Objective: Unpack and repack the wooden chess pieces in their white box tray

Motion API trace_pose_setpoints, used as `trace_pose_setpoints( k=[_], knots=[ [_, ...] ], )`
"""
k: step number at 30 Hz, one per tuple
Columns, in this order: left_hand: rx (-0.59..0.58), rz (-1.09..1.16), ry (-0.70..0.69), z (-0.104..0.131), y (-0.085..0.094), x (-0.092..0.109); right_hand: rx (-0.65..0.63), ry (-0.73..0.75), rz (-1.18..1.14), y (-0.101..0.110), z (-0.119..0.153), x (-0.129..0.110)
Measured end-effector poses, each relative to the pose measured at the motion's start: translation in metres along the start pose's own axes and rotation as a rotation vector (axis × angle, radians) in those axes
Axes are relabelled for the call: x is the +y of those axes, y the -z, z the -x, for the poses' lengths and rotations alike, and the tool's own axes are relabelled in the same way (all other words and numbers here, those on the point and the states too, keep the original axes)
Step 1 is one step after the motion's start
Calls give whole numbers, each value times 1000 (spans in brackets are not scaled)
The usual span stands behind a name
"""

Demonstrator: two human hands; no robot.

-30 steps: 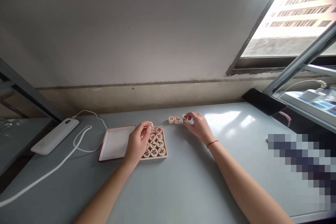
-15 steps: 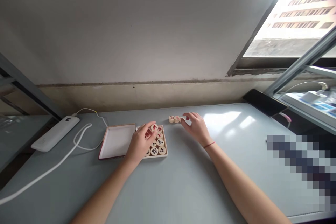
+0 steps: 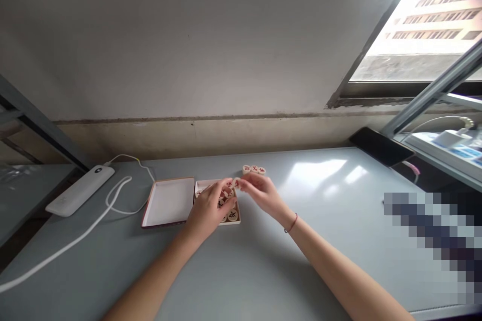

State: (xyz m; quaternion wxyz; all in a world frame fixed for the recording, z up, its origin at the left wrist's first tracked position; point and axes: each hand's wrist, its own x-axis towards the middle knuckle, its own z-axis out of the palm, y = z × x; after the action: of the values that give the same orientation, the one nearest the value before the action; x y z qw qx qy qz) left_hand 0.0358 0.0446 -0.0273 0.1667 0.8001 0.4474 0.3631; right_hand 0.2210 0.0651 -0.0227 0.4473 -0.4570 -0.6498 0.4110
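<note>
A white-rimmed box (image 3: pixel 237 222) on the desk holds several round xiangqi pieces (image 3: pixel 232 215) with black or red characters. My left hand (image 3: pixel 208 208) is over the box and hides much of it. Its thumb and fingers are spread apart above the pieces. At the box's far right corner, my right hand (image 3: pixel 263 194) pinches a red-marked xiangqi piece (image 3: pixel 236 183) between thumb and fingers. Behind that hand stand three red-marked pieces (image 3: pixel 254 168) in a row, partly covered by it.
The box's lid (image 3: pixel 170 203) lies inside-up, left of the box. Farther left are a white power bank (image 3: pixel 80 191) and a looping white cable (image 3: pixel 94 230). A dark phone (image 3: pixel 380 146) lies at the back right, near a metal frame. A wall (image 3: pixel 211 138) bounds the desk's far side.
My right hand has moved left from the row to the box and now pinches a piece. My left hand has parted from the piece it held. A third piece shows in the row.
</note>
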Motion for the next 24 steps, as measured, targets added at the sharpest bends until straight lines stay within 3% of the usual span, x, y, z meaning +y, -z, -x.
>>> trace_pose_setpoints(
  k=[4, 6, 9, 15, 24],
  knots=[
    [0, 26, 63, 0, 2, 0, 352, -141, 180, 36, -14, 20],
    [8, 37, 75, 0, 3, 0, 406, -241, 347, 51, -18, 31],
    [-2, 45, 79, 0, 2, -1, 374, -302, 478, 61, -20, 44],
    [-14, 36, 88, -1, 2, 1, 265, -272, 646, 55, -21, 52],
    [3, 2, 72, -1, 1, -6, 192, -240, 685, 56, -17, 52]
  ],
)
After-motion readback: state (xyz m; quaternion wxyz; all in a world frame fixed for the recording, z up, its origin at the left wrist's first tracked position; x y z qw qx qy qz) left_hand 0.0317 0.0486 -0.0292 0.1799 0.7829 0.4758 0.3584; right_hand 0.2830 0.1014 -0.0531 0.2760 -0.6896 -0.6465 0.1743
